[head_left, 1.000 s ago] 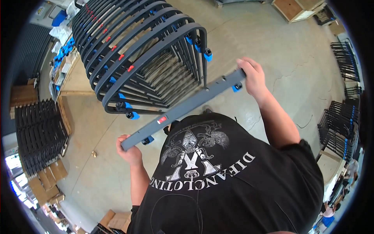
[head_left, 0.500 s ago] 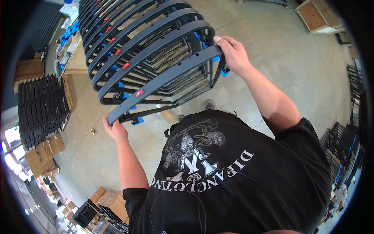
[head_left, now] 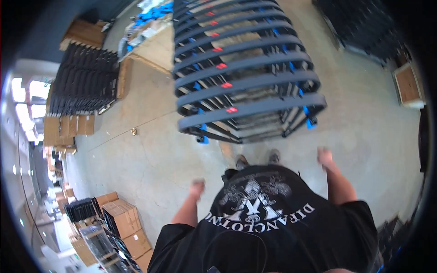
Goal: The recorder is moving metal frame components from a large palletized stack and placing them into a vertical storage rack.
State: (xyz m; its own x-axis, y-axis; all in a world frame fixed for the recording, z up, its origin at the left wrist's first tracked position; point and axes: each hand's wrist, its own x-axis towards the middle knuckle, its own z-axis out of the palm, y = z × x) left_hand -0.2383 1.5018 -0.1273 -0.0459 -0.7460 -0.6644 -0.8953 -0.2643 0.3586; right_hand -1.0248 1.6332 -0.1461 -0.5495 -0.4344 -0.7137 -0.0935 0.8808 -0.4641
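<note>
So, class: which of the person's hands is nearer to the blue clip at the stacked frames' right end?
Right. The right hand hangs just below the blue clip; the left hand is farther off, down to the left of the frames.
</note>
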